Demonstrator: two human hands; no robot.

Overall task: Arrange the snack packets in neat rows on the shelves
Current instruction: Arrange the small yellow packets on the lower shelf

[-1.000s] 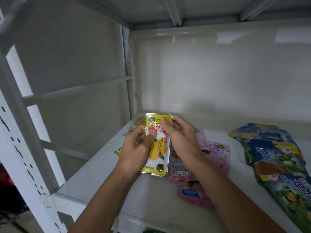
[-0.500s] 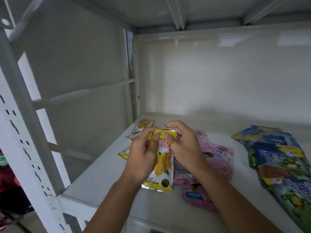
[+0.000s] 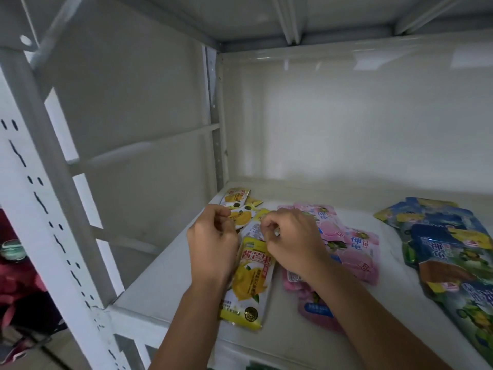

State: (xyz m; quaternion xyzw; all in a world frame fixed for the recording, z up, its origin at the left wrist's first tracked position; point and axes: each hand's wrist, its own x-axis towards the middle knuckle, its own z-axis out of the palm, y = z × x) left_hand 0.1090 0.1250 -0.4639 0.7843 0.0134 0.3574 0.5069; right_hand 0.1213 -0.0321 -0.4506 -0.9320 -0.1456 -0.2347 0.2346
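Both hands work over the yellow mango packet [image 3: 249,284] lying flat on the shelf [image 3: 160,284]: left hand [image 3: 213,244] with fingers curled at its top edge, right hand [image 3: 290,241] pinching a smaller packet [image 3: 253,228] just behind it. Pink packets [image 3: 354,252] overlap right of the mango packet; blue ones [image 3: 448,252] lie farther right. Slick foil could slide askew on release, and the right forearm may drag the pink pile.

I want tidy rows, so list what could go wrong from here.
1. The front yellow packet lies tilted by the shelf edge; a nudge from the left hand could skew it further.
2. The pink packets overlap loosely under the right hand; its forearm could drag them.
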